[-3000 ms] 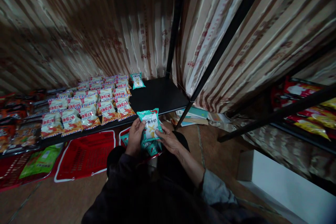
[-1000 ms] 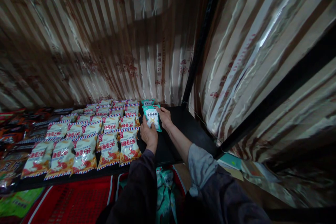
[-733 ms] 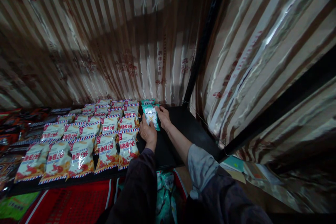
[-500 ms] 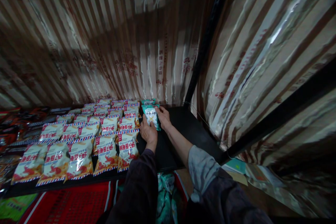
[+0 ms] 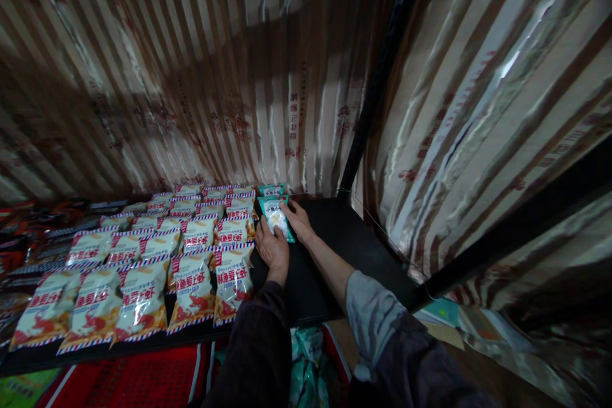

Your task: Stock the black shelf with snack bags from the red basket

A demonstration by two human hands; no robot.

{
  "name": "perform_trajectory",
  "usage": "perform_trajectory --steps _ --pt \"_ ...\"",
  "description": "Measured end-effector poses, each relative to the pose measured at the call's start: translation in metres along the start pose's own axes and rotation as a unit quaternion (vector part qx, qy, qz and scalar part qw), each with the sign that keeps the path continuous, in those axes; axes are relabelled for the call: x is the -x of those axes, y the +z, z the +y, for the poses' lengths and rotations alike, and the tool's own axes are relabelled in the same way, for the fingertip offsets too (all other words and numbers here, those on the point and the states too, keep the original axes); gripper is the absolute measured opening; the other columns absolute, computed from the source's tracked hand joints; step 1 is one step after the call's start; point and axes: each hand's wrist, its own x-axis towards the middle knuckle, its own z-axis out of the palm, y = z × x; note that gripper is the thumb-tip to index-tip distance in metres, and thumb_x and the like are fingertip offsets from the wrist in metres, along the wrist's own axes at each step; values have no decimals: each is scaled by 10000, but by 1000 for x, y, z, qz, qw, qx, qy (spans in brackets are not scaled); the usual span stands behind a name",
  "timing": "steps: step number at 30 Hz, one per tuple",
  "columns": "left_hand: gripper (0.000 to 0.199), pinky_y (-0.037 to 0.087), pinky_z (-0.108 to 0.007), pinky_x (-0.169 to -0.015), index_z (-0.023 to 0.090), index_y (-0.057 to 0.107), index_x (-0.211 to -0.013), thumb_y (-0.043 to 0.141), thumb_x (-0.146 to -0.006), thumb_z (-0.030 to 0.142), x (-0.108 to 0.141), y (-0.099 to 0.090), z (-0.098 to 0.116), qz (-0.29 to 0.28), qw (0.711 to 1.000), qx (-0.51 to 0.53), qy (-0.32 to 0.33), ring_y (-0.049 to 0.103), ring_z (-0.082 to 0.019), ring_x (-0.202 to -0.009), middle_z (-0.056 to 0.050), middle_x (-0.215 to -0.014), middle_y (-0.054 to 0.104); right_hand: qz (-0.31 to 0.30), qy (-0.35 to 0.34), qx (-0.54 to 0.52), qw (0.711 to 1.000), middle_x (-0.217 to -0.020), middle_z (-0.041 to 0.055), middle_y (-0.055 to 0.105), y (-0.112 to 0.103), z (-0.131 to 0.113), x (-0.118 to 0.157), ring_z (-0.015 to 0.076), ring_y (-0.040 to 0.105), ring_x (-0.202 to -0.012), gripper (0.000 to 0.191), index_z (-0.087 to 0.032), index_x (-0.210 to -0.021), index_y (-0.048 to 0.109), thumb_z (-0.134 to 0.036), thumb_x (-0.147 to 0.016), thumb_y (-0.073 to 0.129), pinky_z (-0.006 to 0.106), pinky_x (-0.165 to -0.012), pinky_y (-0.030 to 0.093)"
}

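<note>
Hands, two, on one teal snack bag; another behind.

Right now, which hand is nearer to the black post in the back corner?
The right hand: it touches the right side of the teal packet, left of the black post. The left hand is farther off, at the packet's lower left.

The snack bags look like glossy, crinkled plastic film. The shelf is smooth, dull black; the curtain is pleated cloth with a satiny sheen.
</note>
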Motion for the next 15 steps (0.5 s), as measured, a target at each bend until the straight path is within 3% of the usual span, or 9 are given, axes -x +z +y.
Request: perform_trajectory --steps 5,15 --pt "523 317 -417 -1035 44 429 -1330 401 -857 265 1 5 -7 0 1000 11 23 422 -296 -1266 -229 -1327 488 0 5 11 1000 -990 13 708 -3 7 1 190 646 -903 488 -269 -1068 660 -466 -628 730 328 -849 476" --pt "523 317 -390 -1049 53 435 -1331 395 -860 276 -5 7 -9 -14 999 26 29 442 -280 -1259 -215 -1332 494 9 23 43 999 -955 24 716 4 13 -2 194 656 -881 520 -250 -1095 655 -544 -667 681 329 -834 488"
